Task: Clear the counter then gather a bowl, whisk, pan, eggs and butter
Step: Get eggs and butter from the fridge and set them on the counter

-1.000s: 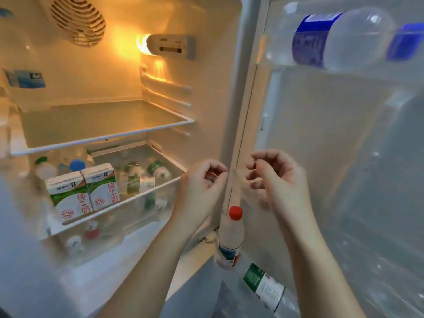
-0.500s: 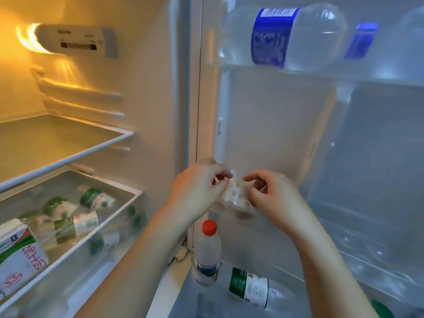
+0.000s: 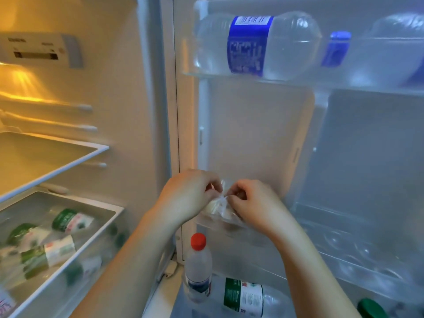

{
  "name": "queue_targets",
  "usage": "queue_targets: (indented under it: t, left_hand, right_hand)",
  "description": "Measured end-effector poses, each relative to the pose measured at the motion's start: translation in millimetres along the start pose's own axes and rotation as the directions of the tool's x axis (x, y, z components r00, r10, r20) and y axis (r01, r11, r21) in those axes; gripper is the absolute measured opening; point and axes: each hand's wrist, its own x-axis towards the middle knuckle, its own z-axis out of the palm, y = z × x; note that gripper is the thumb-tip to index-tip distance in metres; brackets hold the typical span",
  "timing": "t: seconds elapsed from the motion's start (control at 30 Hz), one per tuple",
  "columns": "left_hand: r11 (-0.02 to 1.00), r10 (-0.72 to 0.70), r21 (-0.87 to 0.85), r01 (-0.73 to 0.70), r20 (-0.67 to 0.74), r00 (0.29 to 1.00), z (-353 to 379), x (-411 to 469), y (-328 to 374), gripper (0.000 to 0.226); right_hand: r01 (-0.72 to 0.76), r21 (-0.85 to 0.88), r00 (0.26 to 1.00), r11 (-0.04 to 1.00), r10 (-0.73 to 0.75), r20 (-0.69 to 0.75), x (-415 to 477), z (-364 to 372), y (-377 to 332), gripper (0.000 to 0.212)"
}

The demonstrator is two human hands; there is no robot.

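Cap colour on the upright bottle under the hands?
Red cap on the upright bottle; head view shows it best.

A plastic bag (image 3: 219,206) is held before the door (image 3: 252,134), below a lying bottle (image 3: 257,45), above an upright bottle (image 3: 198,267), and right of the drawer (image 3: 75,199).

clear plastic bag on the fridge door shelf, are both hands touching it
Touching. The head view shows the left hand and the right hand each pinching the clear plastic bag at its crumpled top, with no gap.
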Motion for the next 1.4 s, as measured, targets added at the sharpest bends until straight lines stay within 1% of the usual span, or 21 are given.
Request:
queue_targets:
  t: [0.17, 0.27, 0.37, 0.4, 0.47, 0.63, 0.8, 0.9, 1.0, 1.07, 1.13, 1.2, 1.3, 1.4]
  left_hand:
    - [0.998, -0.006, 0.061, 0.008, -0.048, 0.999, 6, -1, -2, 0.009]
    - [0.996, 0.006, 0.091, 0.001, -0.078, 0.997, 9, -4, -2, 0.007]
    - [0.999, 0.028, 0.042, -0.026, -0.056, 0.998, 7, -5, 0, 0.011]
    - [0.999, 0.026, 0.023, -0.025, -0.047, 0.999, 6, -6, 0, 0.012]
    - [1.000, 0.018, 0.008, -0.018, -0.057, 0.998, 7, -5, -1, 0.009]
    - [1.000, -0.029, -0.007, 0.029, -0.124, 0.992, 10, -6, -2, 0.005]
    - [0.999, 0.020, -0.030, -0.023, -0.107, 0.994, 7, -8, -2, 0.006]
    - [0.997, -0.015, -0.072, 0.005, -0.136, 0.991, 6, -7, -1, 0.008]
    - [0.988, -0.075, -0.150, 0.045, -0.200, 0.977, 4, -9, -1, 0.011]
    - [0.980, -0.093, -0.190, 0.051, -0.217, 0.972, 2, -11, -1, 0.012]
    - [0.977, -0.077, -0.210, 0.032, -0.209, 0.975, 1, -14, -1, 0.014]
    - [0.978, -0.023, -0.209, -0.016, -0.183, 0.983, 1, -17, -3, 0.013]
    - [0.982, 0.070, -0.165, -0.094, -0.145, 0.987, 2, -19, -4, 0.010]
    - [0.989, 0.083, -0.110, -0.100, -0.152, 0.985, 3, -17, -2, 0.007]
  right_hand:
    - [-0.018, 0.042, 0.998, 0.999, 0.021, -0.066, -3, -2, -1, 0.012]
    - [-0.029, 0.079, 0.997, 0.996, 0.035, -0.074, -5, -2, -1, 0.009]
    - [-0.011, 0.082, 1.000, 0.997, 0.013, -0.023, -7, -1, -1, 0.015]
    - [-0.006, 0.066, 1.000, 0.998, 0.007, -0.017, -7, -1, 0, 0.013]
    - [-0.006, 0.032, 0.999, 0.999, 0.007, -0.038, -6, -1, -1, 0.009]
    - [-0.038, 0.078, 0.993, 0.996, 0.046, -0.106, -6, -4, -2, 0.014]
    - [0.012, 0.068, 0.995, 0.998, -0.005, -0.097, -8, -2, -2, 0.009]
    - [0.023, 0.084, 0.986, 0.996, -0.008, -0.169, -8, -3, -1, 0.014]
    - [0.018, 0.158, 0.965, 0.987, 0.024, -0.259, -7, -4, 0, 0.013]
    - [0.021, 0.209, 0.958, 0.978, 0.039, -0.283, -7, -6, 0, 0.011]
    - [0.029, 0.252, 0.962, 0.967, 0.042, -0.270, -8, -7, -1, 0.010]
    - [0.044, 0.295, 0.968, 0.955, 0.031, -0.247, -10, -9, -2, 0.009]
    - [0.067, 0.335, 0.972, 0.940, 0.015, -0.236, -9, -8, 0, 0.012]
    - [0.072, 0.369, 0.971, 0.926, 0.020, -0.240, -9, -9, 3, 0.019]
